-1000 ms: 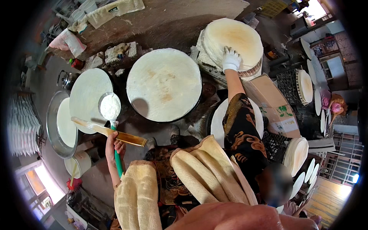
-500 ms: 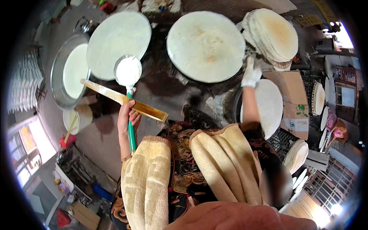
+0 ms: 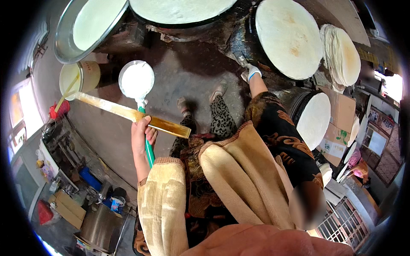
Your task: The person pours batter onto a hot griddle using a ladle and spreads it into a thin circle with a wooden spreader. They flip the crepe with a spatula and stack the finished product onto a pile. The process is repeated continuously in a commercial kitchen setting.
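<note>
The left hand [image 3: 143, 133], fingers clamped on a green-handled ladle [image 3: 136, 79] of white batter and a flat wooden spreader [image 3: 132, 114], has drawn back from the griddles. The gloved right hand [image 3: 251, 72], fingers closed on a scraper, now touches the right-hand crepe's [image 3: 288, 36] edge, suggesting lifting begins.

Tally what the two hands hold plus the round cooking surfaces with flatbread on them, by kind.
Green-handled ladle of white batter, left hand: 1
Long flat yellow wooden stick, same hand: 1
Small dark scraper, white-gloved right hand: 1
Round griddles with pale flatbread: 2
Total: 5
</note>
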Demonstrator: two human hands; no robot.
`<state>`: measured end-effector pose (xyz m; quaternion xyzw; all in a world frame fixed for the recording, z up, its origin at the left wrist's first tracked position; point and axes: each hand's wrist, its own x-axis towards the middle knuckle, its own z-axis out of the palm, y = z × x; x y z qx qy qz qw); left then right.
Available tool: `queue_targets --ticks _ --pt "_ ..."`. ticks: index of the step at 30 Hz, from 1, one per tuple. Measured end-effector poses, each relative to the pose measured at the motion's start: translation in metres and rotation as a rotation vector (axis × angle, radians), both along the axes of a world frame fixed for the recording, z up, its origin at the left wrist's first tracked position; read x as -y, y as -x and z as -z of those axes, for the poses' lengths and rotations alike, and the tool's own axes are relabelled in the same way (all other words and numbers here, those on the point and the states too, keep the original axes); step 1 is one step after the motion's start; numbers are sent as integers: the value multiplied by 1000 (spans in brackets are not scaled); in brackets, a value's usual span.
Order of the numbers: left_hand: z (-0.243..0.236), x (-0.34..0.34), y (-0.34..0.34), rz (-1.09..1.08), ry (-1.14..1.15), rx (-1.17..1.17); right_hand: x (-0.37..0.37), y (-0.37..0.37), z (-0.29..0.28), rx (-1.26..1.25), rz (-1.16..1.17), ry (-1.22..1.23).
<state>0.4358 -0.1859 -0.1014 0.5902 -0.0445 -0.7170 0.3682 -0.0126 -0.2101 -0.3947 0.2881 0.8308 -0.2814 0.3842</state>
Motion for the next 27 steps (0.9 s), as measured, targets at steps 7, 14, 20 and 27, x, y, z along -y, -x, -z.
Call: queue_targets --ticks 7,14,20,27 --pt "24 -18 -23 -128 -52 -13 14 32 60 111 242 155" --pt "29 -21 -23 -160 -31 -68 7 58 115 86 394 129" --pt "26 -21 -20 -154 -16 -80 17 45 118 0 365 138" --pt "18 -14 -18 -132 -13 -69 16 26 62 -16 408 213"
